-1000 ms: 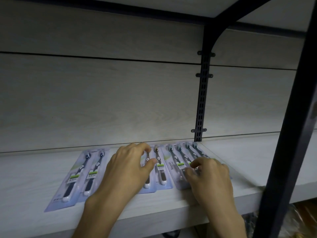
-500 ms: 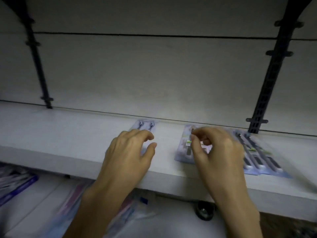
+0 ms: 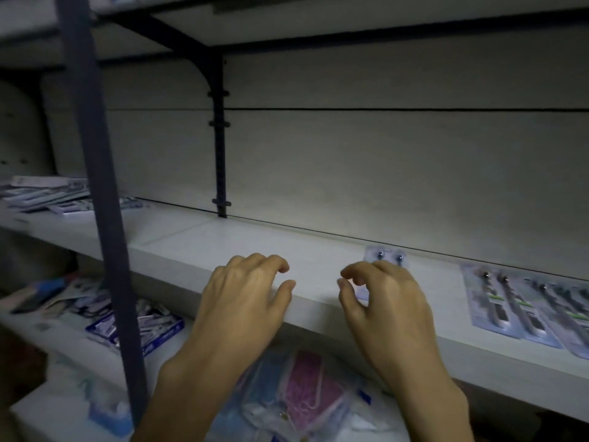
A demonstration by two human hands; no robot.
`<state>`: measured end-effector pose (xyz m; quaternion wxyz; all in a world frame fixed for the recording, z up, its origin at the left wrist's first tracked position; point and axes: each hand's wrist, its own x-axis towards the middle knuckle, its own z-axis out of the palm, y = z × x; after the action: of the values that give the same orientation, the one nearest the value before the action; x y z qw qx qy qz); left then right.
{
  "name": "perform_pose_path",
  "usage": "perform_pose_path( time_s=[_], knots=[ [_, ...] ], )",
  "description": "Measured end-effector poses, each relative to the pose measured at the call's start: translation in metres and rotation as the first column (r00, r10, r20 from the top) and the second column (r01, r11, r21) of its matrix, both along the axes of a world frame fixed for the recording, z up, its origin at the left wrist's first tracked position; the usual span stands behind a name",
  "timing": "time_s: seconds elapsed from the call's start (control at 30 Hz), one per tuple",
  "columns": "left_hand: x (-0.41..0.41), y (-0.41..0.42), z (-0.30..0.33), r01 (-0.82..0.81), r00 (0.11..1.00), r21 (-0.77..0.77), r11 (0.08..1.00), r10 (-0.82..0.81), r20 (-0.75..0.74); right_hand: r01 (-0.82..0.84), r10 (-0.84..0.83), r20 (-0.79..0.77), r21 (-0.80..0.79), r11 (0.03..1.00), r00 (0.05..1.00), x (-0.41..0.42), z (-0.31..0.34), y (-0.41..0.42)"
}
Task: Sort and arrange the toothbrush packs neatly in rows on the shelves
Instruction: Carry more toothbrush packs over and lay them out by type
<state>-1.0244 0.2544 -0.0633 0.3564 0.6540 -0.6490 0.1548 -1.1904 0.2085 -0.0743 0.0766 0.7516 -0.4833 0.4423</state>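
Note:
My left hand (image 3: 247, 295) hovers over the bare white shelf (image 3: 191, 247), fingers curled and apart, holding nothing. My right hand (image 3: 387, 301) is beside it, fingers bent, covering the lower part of one flat toothbrush pack (image 3: 387, 257) whose two brush heads show above my knuckles. I cannot tell whether my fingers touch that pack. Further right, several toothbrush packs (image 3: 522, 304) lie side by side in a row on the same shelf. A loose pile of packs (image 3: 47, 194) lies on the shelf at far left.
A dark upright post (image 3: 95, 186) stands in front at left, and a slotted bracket rail (image 3: 220, 154) runs up the back panel. The lower shelf holds a blue box (image 3: 140, 327) and bagged blue and pink items (image 3: 299, 387).
The view has swung left along the shelf. Both hands came off the row of packs and moved left; the right hand now sits over the single leftmost pack.

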Motion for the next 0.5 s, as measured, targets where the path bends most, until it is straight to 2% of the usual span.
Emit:
perform_pose_path(
  time_s=[0.33, 0.5],
  knots=[
    [0.179, 0.078, -0.004, -0.123, 0.992, 0.005, 0.992, 0.123, -0.001, -0.167, 0.166, -0.010, -0.013, 0.986, 0.986, 0.186, -0.004, 0.060],
    [0.264, 0.114, -0.012, -0.251, 0.967, 0.034, 0.967, 0.249, 0.046, -0.297, 0.303, -0.061, 0.090, 0.951, 0.951, 0.274, -0.016, 0.084]
  ],
)
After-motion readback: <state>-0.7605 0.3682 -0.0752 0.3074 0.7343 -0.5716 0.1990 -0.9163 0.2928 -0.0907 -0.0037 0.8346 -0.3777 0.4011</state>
